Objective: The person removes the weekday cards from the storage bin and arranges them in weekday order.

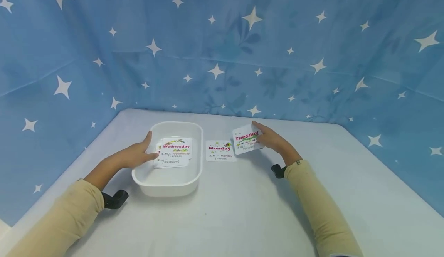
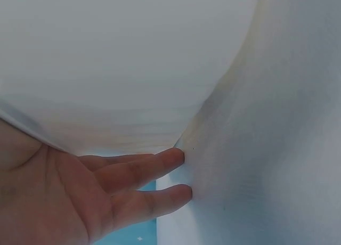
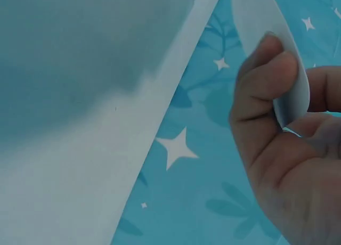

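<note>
My left hand (image 1: 137, 154) holds the left rim of a white plastic basin (image 1: 166, 189), thumb over the rim. In the left wrist view its fingers (image 2: 152, 202) reach along the outside of the basin. Inside the basin lie overlapping word cards, a Wednesday card (image 1: 176, 147) uppermost. A Monday card (image 1: 221, 156) lies flat on the table right of the basin. Just beyond it my right hand (image 1: 274, 139) pinches a tilted Tuesday card (image 1: 245, 138) by its right side. The right wrist view shows that card (image 3: 292, 90) edge-on, between fingers and thumb.
A white cloth (image 1: 236, 210) covers the table. Behind it hangs a blue curtain (image 1: 222, 37) with white stars. Black wrist straps with camera mounts (image 1: 116, 199) stick out below both wrists.
</note>
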The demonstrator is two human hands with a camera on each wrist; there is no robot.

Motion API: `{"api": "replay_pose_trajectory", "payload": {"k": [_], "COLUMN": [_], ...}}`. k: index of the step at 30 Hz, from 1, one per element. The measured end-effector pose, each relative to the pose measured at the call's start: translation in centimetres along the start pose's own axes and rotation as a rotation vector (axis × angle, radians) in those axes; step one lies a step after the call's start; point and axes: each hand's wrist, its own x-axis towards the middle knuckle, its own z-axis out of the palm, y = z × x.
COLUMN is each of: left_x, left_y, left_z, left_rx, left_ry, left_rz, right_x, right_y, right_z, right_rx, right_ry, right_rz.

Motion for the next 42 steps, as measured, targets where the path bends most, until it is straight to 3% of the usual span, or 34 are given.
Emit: {"api": "replay_pose_trajectory", "payload": {"k": [6,14,18,26,36,42], "left_x": [-0.1,-0.2,-0.5,0.1,0.3,0.4], "left_y": [-0.2,-0.3,-0.5,-0.1,-0.3,-0.2], "left_z": [0.3,-0.4,-0.5,-0.5,-0.8,-0.6], "left_rx": [-0.013,0.006,0.007,-0.006,0.033,0.039], "left_ry": [-0.019,-0.02,-0.038,-0.048,-0.037,-0.039], "left_rz": [-0.013,0.017,-0.01,-0.005,-0.006,-0.008], "right_x": [0.0,1.2,1.4,1.4,1.4,1.5], "right_y": [1.1,1.3,1.1,1.5,1.2,1.6], "right_z": [-0.1,0.3,0.7,0.4,0.1,0.2], "right_rx": [-0.061,-0.176,-0.208,-0.326,-0.356,-0.35], "right_ry": [-0.041,-0.006,-0.043,-0.083,-0.133,-0.149], "right_rz": [0.056,0.103,0.146,0.186,0.219,0.287]}}
